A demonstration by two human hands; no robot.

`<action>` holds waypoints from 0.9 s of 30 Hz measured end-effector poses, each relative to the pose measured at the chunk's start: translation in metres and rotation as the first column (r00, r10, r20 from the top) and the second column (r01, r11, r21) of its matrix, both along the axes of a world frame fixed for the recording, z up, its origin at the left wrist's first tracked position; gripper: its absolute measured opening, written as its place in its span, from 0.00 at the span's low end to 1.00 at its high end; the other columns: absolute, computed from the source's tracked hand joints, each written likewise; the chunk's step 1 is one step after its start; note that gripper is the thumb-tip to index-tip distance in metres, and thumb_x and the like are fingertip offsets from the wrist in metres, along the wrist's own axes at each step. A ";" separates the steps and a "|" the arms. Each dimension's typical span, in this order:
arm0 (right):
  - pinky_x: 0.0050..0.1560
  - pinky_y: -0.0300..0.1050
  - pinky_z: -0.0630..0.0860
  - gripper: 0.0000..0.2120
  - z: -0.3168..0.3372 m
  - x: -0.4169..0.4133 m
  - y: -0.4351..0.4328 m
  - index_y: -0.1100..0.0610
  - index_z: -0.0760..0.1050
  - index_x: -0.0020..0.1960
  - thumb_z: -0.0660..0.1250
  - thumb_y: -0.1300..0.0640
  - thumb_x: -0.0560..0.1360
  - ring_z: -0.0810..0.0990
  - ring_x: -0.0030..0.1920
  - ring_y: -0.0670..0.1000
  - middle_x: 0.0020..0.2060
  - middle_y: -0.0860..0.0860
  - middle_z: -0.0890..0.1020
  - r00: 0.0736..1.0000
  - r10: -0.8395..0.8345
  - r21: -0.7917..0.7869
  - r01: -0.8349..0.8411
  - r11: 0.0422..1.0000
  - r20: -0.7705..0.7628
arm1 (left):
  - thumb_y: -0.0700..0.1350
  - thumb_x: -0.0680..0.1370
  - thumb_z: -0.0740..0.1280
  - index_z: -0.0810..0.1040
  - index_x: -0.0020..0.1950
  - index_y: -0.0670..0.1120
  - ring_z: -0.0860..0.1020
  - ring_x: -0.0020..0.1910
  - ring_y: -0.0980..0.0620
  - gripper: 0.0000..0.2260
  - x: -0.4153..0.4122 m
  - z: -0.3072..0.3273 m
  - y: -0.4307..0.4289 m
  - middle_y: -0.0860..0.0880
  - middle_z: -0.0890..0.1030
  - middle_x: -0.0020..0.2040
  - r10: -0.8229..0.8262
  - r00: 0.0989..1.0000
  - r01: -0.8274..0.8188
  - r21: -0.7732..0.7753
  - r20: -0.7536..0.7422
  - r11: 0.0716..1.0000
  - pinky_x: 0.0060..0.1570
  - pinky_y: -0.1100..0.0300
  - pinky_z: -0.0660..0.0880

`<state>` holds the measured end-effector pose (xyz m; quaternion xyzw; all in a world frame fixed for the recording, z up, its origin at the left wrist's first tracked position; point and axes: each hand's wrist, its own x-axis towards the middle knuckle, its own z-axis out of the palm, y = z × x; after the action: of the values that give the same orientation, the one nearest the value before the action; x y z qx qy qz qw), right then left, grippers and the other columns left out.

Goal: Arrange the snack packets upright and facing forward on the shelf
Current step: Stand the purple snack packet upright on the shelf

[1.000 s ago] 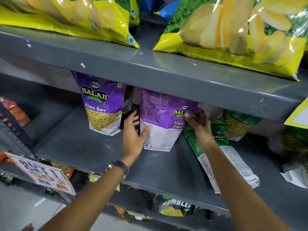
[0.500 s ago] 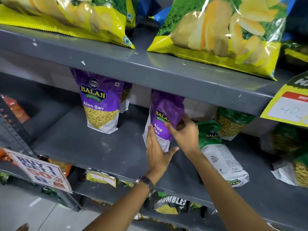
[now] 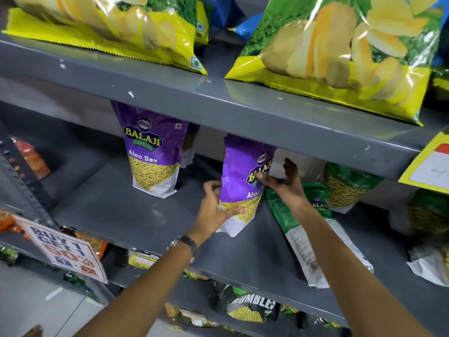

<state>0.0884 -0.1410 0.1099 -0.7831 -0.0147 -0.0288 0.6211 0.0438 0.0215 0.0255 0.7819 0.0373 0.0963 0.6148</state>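
A purple Aloo Sev packet stands on the grey middle shelf, its front turned partly toward me. My left hand grips its lower left side, thumb across the clear window. My right hand holds its right edge, thumb on the logo. Another purple Aloo Sev packet stands upright and front-facing to the left. A green packet lies flat under my right forearm, back side up. A green Ratlami sev packet stands behind it.
Large yellow chip bags lie on the upper shelf. A "Buy 1 Get 1" sign hangs at the lower left. More packets sit at the far right and on the bottom shelf.
The purple packet has been turned from back-facing toward front-facing between both hands. My left hand moved from its side onto its lower front.
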 end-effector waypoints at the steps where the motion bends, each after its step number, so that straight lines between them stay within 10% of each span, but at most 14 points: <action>1: 0.69 0.50 0.67 0.42 0.001 0.003 -0.002 0.55 0.58 0.72 0.77 0.58 0.64 0.68 0.68 0.53 0.69 0.52 0.66 0.998 0.047 -0.010 -0.048 0.999 -0.041 | 0.44 0.61 0.81 0.62 0.65 0.44 0.78 0.57 0.49 0.39 0.006 0.003 0.009 0.52 0.78 0.53 -0.059 0.998 0.060 0.039 -0.024 0.997 0.48 0.68 0.72; 6: 0.43 0.36 0.79 0.24 -0.006 0.012 -0.009 0.55 0.69 0.55 0.72 0.72 0.65 0.82 0.42 0.39 0.49 0.52 0.81 0.975 0.216 0.023 -0.215 0.976 -0.061 | 0.70 0.55 0.74 0.72 0.63 0.57 0.70 0.66 0.43 0.40 0.039 0.007 0.052 0.45 0.75 0.64 -0.163 0.986 0.149 0.326 0.015 0.934 0.68 0.45 0.67; 10: 0.37 0.31 0.78 0.25 -0.017 0.014 -0.003 0.57 0.71 0.53 0.74 0.74 0.62 0.82 0.36 0.36 0.43 0.48 0.81 0.992 0.117 0.040 -0.118 0.992 0.036 | 0.53 0.68 0.76 0.64 0.71 0.48 0.69 0.68 0.52 0.36 0.038 0.019 0.061 0.53 0.72 0.66 -0.239 0.971 0.229 0.315 -0.009 0.921 0.64 0.59 0.65; 15: 0.52 0.51 0.80 0.24 -0.037 0.008 0.011 0.49 0.74 0.46 0.81 0.62 0.57 0.83 0.45 0.51 0.44 0.51 0.84 0.991 -0.094 0.084 0.086 0.993 0.094 | 0.54 0.69 0.72 0.59 0.71 0.45 0.73 0.67 0.51 0.37 0.032 0.017 0.055 0.49 0.74 0.68 -0.198 0.980 0.196 0.158 -0.002 0.968 0.68 0.52 0.68; 20: 0.53 0.52 0.80 0.23 -0.047 -0.001 0.018 0.47 0.74 0.47 0.81 0.58 0.57 0.84 0.46 0.50 0.44 0.47 0.84 0.976 -0.180 0.078 0.171 0.982 0.123 | 0.63 0.60 0.76 0.63 0.67 0.49 0.73 0.67 0.49 0.42 0.043 -0.003 0.061 0.48 0.75 0.67 -0.235 0.972 0.235 -0.010 -0.027 0.972 0.68 0.42 0.68; 27: 0.57 0.52 0.78 0.24 -0.035 0.001 0.020 0.55 0.74 0.55 0.79 0.59 0.62 0.82 0.48 0.52 0.46 0.51 0.83 0.992 -0.126 0.048 0.125 0.991 0.029 | 0.51 0.61 0.80 0.67 0.57 0.53 0.77 0.60 0.53 0.30 0.043 0.005 0.051 0.54 0.79 0.58 -0.188 0.982 0.186 -0.042 -0.031 0.982 0.64 0.49 0.73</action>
<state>0.0890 -0.1210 0.0745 -0.7674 0.0254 -0.0807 0.6355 0.0869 0.0722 0.0307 0.7716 -0.0237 0.0236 0.6352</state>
